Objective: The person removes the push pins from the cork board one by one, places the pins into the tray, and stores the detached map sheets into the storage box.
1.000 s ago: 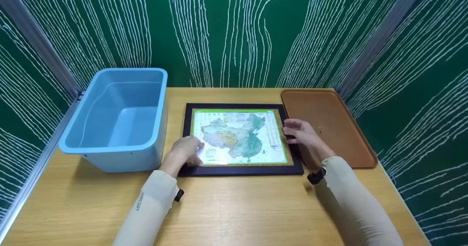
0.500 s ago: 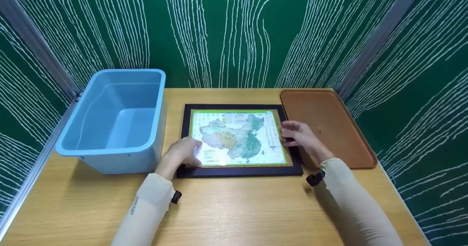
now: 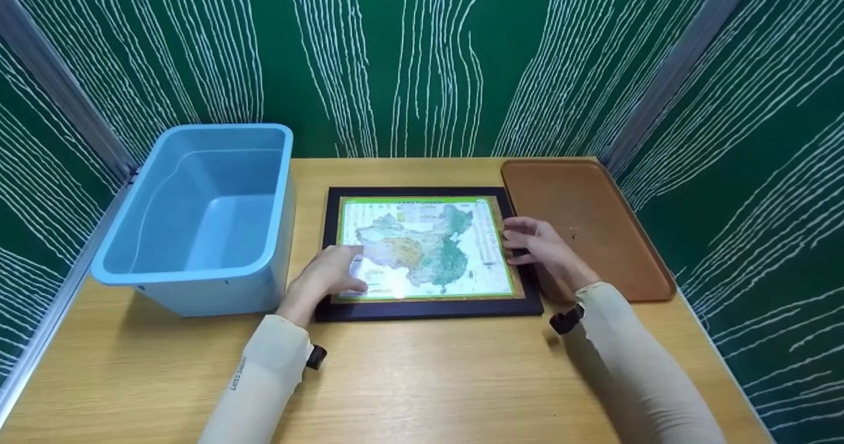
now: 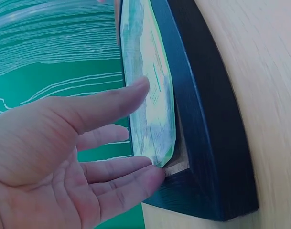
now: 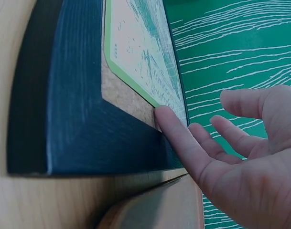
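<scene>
A laminated map (image 3: 422, 246) with a green border lies flat on the cork backing (image 5: 131, 90) inside a black frame (image 3: 428, 309). At the map's left side is my left hand (image 3: 326, 272), its thumb and fingers apart. In the left wrist view, the lower fingertips meet the map's bent corner (image 4: 167, 155) while the thumb stands over its surface. My right hand (image 3: 544, 246) is at the right side of the frame with loosely extended fingers. One right fingertip (image 5: 165, 114) touches the map's edge beside the cork in the right wrist view.
A blue plastic bin (image 3: 191, 276) stands on the wooden table (image 3: 428, 378) to the left. The brown tray (image 3: 593, 213) lies to the right, close against the frame. Green walls (image 3: 382, 55) with white lines enclose the back and sides.
My left fingers and thumb have spread and straightened a little over the map's left side. My right hand stays almost in place. The head view has shifted slightly.
</scene>
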### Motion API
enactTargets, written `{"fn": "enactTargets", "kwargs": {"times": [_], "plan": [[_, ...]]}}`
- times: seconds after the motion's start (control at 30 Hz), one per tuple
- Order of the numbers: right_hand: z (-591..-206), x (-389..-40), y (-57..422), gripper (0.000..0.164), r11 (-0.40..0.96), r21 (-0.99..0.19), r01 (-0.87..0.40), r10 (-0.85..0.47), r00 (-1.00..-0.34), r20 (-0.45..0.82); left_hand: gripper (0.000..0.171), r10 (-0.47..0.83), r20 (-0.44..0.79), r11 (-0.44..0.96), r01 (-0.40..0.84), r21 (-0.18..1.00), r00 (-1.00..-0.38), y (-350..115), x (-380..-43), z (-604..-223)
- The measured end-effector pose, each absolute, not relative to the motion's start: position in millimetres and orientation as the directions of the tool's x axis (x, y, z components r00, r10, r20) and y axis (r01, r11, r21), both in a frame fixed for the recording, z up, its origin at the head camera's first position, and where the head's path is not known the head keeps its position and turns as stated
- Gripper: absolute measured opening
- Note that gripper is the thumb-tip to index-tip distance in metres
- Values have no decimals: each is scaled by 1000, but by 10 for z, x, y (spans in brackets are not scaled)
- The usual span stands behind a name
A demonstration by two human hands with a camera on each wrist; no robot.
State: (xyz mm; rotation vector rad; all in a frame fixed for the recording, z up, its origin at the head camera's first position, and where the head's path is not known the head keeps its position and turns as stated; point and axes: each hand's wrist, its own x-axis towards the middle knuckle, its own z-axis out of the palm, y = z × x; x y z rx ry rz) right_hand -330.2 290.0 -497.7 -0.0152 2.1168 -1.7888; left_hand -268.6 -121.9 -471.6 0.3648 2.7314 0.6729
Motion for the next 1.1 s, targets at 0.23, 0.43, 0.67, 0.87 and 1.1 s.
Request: {"fn": "enactTargets", "kwargs": {"times": [0.23, 0.43, 0.67, 0.87, 1.1], "plan": [[-4980, -3295, 2893, 56, 200, -951, 236, -241, -929, -281, 73, 303, -205, 837, 157, 524, -931, -1206, -2665, -4712], [-4972, -3273, 2909, 54, 195, -948, 251, -245, -924, -294, 71, 296, -193, 820, 145, 554, -936, -1186, -2660, -4729], [-4961, -3270, 2888, 53, 170, -950, 261, -235, -926, -297, 67, 284, -149, 797, 147, 585, -947, -1185, -2688, -4738], [-4968, -3291, 2876, 54, 174, -949, 265, -240, -923, -301, 61, 279, -80, 782, 178, 598, -957, -1189, -2694, -4745], [-4971, -3282, 2892, 54, 161, -948, 274, -243, -920, -308, 50, 260, -20, 759, 191, 623, -965, -1193, -2724, -4752]]}}
